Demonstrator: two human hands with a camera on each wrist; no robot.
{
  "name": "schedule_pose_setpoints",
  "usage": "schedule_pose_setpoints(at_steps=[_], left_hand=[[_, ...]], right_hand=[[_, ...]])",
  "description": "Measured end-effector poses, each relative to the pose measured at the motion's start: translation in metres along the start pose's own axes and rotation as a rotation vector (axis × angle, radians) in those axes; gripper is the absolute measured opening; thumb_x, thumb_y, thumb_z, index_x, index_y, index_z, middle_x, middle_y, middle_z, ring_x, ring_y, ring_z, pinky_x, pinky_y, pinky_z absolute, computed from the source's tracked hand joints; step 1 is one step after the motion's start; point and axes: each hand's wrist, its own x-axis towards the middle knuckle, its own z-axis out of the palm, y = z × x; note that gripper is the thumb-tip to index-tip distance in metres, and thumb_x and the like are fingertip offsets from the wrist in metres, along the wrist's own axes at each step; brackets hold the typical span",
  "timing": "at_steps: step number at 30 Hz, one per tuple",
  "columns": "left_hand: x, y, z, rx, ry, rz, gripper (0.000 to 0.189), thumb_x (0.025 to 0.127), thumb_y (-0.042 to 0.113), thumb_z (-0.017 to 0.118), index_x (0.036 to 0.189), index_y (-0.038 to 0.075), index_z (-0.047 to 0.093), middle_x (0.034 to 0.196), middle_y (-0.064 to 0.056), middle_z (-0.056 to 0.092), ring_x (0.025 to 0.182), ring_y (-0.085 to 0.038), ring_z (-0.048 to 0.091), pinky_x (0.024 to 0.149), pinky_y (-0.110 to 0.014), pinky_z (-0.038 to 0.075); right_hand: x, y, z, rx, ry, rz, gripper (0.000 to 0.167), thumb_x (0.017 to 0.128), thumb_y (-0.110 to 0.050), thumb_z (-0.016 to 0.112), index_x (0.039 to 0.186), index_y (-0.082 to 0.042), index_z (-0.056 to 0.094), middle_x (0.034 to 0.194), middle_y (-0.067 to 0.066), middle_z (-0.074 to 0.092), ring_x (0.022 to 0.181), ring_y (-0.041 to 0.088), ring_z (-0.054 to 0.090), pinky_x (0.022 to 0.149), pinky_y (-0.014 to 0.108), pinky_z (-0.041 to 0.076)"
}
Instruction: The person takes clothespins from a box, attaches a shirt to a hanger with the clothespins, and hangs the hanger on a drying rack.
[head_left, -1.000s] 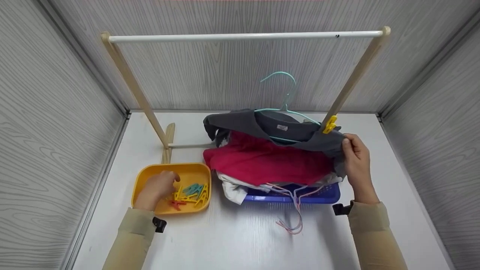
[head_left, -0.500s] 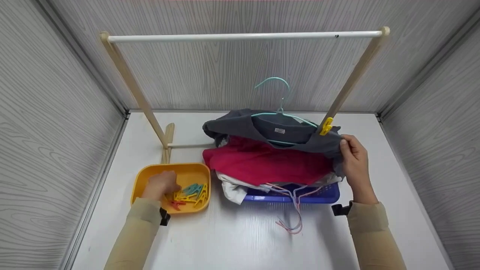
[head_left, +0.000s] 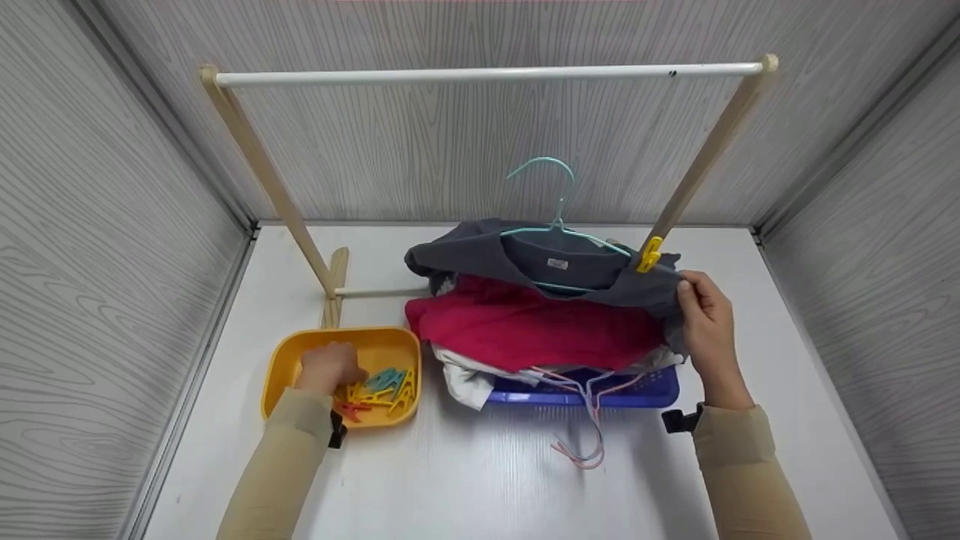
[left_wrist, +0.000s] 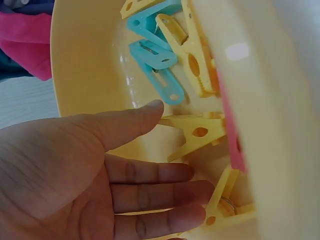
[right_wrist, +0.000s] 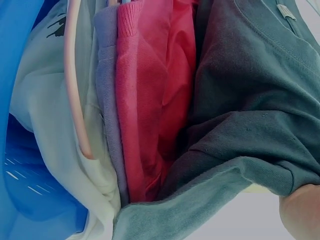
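My left hand (head_left: pixel 328 366) is down inside the yellow bin (head_left: pixel 296 341) of clothespins. In the left wrist view its fingers (left_wrist: pixel 150 196) are nearly straight, and the thumb tip is right at the end of a yellow clothespin (left_wrist: pixel 197 132). Teal clothespins (left_wrist: pixel 155 62) lie beyond the thumb. My right hand (head_left: pixel 706 315) pinches the sleeve end of a dark grey shirt (head_left: pixel 465 251), thumb on top. A mint-green hanger (head_left: pixel 556 206) sits inside the shirt's neck, hook up. One yellow clothespin (head_left: pixel 649 255) is clipped on the shirt's right shoulder.
Beneath the grey shirt lie a red garment (head_left: pixel 525 326) and a white one (head_left: pixel 466 381), piled on a blue basket (head_left: pixel 585 399). Pink and pale hangers (head_left: pixel 592 420) stick out over its front. A wooden rack with a white bar (head_left: pixel 480 75) stands behind.
My left hand has moved right and deeper among the clothespins. The grey shirt's hanger hook has tipped left and lower. My right hand keeps its pinch on the sleeve, shifting slightly.
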Motion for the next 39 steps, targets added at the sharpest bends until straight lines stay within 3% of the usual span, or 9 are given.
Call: schedule_pose_setpoints(at_steps=[8,13,20,27,35,39], left_hand=[[0.0,-0.003,-0.001,0.027,0.024,0.016,0.016,0.087,0.018,0.068,0.084,0.002,0.067,0.073,-0.009,0.057,0.069,-0.027,0.055,0.064,-0.042,0.044],[0.001,-0.006,0.001,-0.079,0.057,0.014,0.026,0.089,0.023,0.072,0.096,-0.002,0.069,0.071,-0.01,0.055,0.065,-0.027,0.055,0.06,-0.035,0.042],[-0.001,-0.009,0.004,-0.229,0.114,0.034,0.036,0.086,0.015,0.077,0.112,-0.008,0.066,0.076,-0.012,0.059,0.067,-0.026,0.057,0.06,-0.029,0.045],[-0.005,-0.008,0.002,-0.253,0.166,0.063,0.036,0.086,0.016,0.077,0.112,-0.008,0.067,0.071,-0.01,0.056,0.062,-0.023,0.056,0.057,-0.028,0.044],[-0.012,-0.011,-0.003,-0.356,0.227,0.088,0.037,0.088,0.019,0.075,0.114,-0.006,0.064,0.088,-0.015,0.06,0.063,-0.023,0.056,0.056,-0.028,0.049],[-0.018,-0.011,-0.007,-0.399,0.238,0.071,0.043,0.089,0.022,0.073,0.118,-0.007,0.06,0.097,-0.018,0.061,0.063,-0.022,0.057,0.055,-0.027,0.051]], right_hand=[[0.001,0.0,0.002,0.021,-0.004,-0.026,0.027,0.103,-0.01,0.048,0.111,0.012,0.061,0.086,-0.001,0.058,0.079,0.012,0.052,0.073,0.024,0.042],[0.001,0.0,0.002,0.046,-0.009,-0.028,0.026,0.103,-0.008,0.047,0.111,0.014,0.059,0.084,0.001,0.057,0.078,0.013,0.051,0.071,0.023,0.041],[0.0,0.001,0.003,0.024,0.001,-0.022,0.025,0.103,-0.008,0.048,0.11,0.012,0.06,0.086,-0.001,0.059,0.08,0.013,0.052,0.073,0.023,0.041],[-0.001,0.001,0.003,0.016,0.008,-0.031,0.025,0.103,-0.009,0.048,0.11,0.011,0.062,0.087,0.0,0.059,0.081,0.013,0.052,0.074,0.024,0.041],[-0.001,0.001,0.003,0.019,0.008,-0.03,0.026,0.103,-0.01,0.048,0.11,0.011,0.061,0.086,0.0,0.059,0.08,0.013,0.052,0.073,0.024,0.041],[-0.001,0.002,0.002,0.031,0.002,-0.022,0.028,0.104,-0.012,0.047,0.11,0.012,0.06,0.082,0.001,0.055,0.077,0.014,0.05,0.071,0.025,0.04]])
